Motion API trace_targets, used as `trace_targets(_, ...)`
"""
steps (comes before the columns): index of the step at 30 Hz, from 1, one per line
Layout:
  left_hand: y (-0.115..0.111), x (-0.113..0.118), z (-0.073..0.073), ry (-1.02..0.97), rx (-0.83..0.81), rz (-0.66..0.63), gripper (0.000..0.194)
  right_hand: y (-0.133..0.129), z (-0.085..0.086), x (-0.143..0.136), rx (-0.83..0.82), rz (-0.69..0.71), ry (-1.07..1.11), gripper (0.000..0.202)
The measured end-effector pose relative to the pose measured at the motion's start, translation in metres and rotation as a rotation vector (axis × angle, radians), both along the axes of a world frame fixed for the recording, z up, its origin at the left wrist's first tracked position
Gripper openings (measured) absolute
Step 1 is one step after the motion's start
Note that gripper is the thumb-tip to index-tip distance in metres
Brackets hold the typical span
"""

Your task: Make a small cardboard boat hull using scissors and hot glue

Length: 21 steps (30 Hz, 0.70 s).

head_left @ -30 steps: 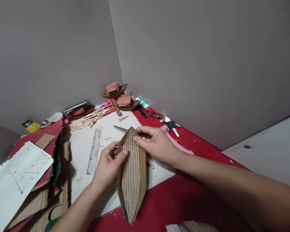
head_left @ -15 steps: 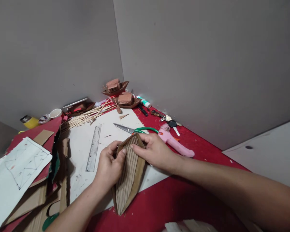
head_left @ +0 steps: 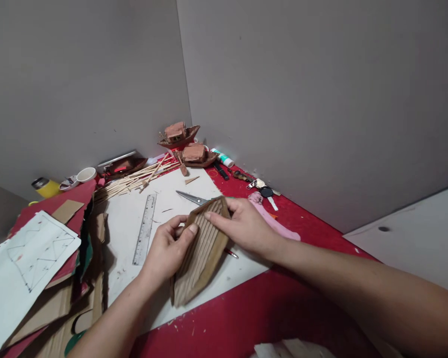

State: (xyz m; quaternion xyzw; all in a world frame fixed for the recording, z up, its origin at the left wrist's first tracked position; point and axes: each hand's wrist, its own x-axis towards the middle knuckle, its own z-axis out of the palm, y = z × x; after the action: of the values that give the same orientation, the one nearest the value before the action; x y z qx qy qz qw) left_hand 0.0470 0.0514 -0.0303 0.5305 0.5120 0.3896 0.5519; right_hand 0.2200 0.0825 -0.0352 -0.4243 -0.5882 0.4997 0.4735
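Between my two hands is a cardboard boat hull (head_left: 203,248), long and pointed, with a ribbed inside and brown side walls. My left hand (head_left: 171,246) grips its left wall, thumb over the rim. On the far right edge my right hand (head_left: 246,223) is closed, with its thumb pressing on the ribbed inside and the other fingers behind the wall. The hull is tilted above a white sheet (head_left: 164,288). Just beyond it lie scissors (head_left: 190,197), their handles mostly hidden. A metal ruler (head_left: 145,228) lies left of the hull, and a pen-like tip (head_left: 231,254) shows under it.
Model boats (head_left: 196,154) stand in the far corner beside thin wooden sticks (head_left: 134,178). Cardboard pieces and a drawn paper (head_left: 41,248) are piled on the left. Keys (head_left: 267,190) and a pink tool (head_left: 276,223) lie to the right. Grey walls (head_left: 302,99) close off the back.
The hull has swung and lifted, its near tip moving up and its far end shifting right. My right hand has moved up and right with it, now covering the scissors' green handles.
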Motion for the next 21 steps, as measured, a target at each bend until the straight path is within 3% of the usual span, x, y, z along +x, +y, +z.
trace_targets(6,0.011,-0.019,0.011,-0.143,-0.006,0.293,0.051,0.021,0.006,0.016,0.121,-0.359,0.050,0.017)
trace_targets(10,0.008,-0.016,0.008,-0.235,0.096,0.391,0.053,0.032,0.002,0.019,0.061,-0.464,0.165,0.019)
trace_targets(17,-0.003,0.007,0.000,-0.206,0.087,0.289,0.048,0.022,-0.010,0.003,0.018,-0.359,0.240,0.024)
trace_targets(21,0.003,-0.003,-0.003,-0.209,0.151,0.417,0.044,0.004,-0.002,-0.003,-0.018,-0.022,0.256,0.028)
